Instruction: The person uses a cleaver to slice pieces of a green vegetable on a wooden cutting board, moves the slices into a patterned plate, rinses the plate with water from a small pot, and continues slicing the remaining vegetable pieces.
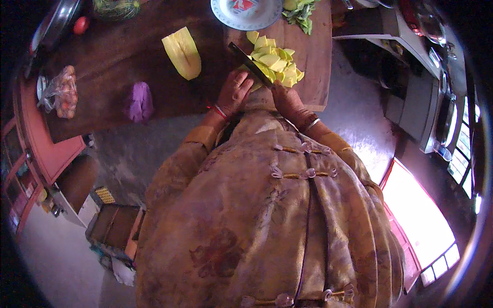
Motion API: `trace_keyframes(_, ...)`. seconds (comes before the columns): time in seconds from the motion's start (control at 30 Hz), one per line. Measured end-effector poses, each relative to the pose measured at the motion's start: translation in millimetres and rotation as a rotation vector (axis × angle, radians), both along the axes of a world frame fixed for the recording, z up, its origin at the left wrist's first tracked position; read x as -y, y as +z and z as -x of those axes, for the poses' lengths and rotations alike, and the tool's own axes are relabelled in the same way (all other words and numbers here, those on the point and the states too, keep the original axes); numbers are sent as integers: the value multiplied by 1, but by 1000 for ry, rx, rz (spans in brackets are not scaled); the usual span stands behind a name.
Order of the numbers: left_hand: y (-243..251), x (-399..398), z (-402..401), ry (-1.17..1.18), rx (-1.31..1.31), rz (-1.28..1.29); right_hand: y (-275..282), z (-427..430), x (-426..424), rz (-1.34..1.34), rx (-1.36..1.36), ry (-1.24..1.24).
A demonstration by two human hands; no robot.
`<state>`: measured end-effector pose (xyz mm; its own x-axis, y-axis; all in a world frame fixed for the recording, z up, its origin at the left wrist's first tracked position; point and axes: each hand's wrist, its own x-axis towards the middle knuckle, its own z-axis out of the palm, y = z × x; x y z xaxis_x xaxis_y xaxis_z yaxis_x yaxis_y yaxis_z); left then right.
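My right hand [287, 101] grips the handle end of a dark kitchen knife [250, 64], whose blade lies slantwise along the left side of a heap of sliced yellow-green squash [275, 61]. At the blade's left, my left hand [235, 92] rests with bent fingers on a piece of the squash, mostly hidden under the fingers and blade. Both hands are at the near edge of the wooden table [316, 77]. Further left on the dark wood lies a large cut squash piece [183, 54], its hollowed inner face up.
A patterned enamel plate [246, 11] sits beyond the slices, with leafy greens [302, 19] at its right. Leftward lie a purple cloth [140, 102], a plastic bag of round items [66, 92], a red round item [81, 25] and a green netted bundle [116, 8].
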<state>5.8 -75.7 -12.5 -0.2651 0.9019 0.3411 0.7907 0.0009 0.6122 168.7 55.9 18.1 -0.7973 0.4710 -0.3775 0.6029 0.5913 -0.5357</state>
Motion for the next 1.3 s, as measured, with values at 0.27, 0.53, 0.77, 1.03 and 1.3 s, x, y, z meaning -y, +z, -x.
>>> trace_keyframes(0.27,8,2,0,6,29,-51,57,-3,2,-31,97,96)
trace_keyframes(0.53,9,2,-3,54,173,-26,23,0,10,-18,-9,115)
trace_keyframes(0.77,1,7,3,17,-11,-24,14,5,7,-37,-2,22)
trace_keyframes(1.03,5,6,3,11,17,-83,55,-9,11,-86,29,135)
trace_keyframes(1.3,14,5,0,17,131,-26,5,-3,18,-59,-48,95)
